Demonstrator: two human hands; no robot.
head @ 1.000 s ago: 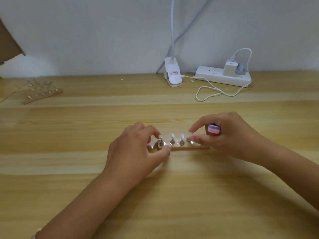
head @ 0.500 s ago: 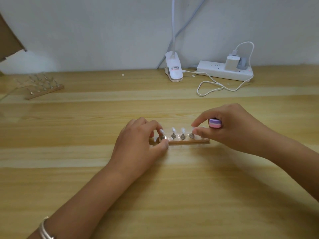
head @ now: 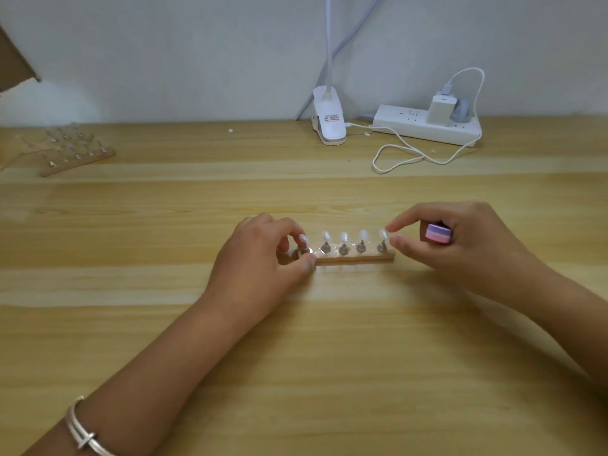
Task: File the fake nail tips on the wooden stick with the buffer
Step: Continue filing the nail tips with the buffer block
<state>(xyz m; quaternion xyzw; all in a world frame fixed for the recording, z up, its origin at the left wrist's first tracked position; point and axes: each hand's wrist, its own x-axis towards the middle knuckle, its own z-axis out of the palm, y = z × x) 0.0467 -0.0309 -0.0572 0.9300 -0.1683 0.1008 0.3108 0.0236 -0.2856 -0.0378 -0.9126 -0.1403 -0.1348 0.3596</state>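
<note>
Under left hand (head: pixel 260 258), wooden stick (head: pixel 357 257) end hidden; buffer (head: pixel 437 233) half covered

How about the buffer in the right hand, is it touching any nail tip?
Apart. The head view shows the buffer tucked in the curled fingers of the right hand, with a gap to the nearest nail tip on the wooden stick.

A pale wood counter (head: pixel 296 373), striped in lighter and darker planks, runs back to a plain grey-white wall (head: pixel 197 44). A white lamp clamp (head: pixel 330 121) stands at the counter's back edge, its stalk rising out of view. Just to its right lies a white power strip (head: pixel 411 126) with a charger (head: pixel 441 110) plugged in. A white cable (head: pixel 374 163) loops on the counter. Brown cardboard (head: pixel 13 67) juts in at upper left. The light is soft.
</note>
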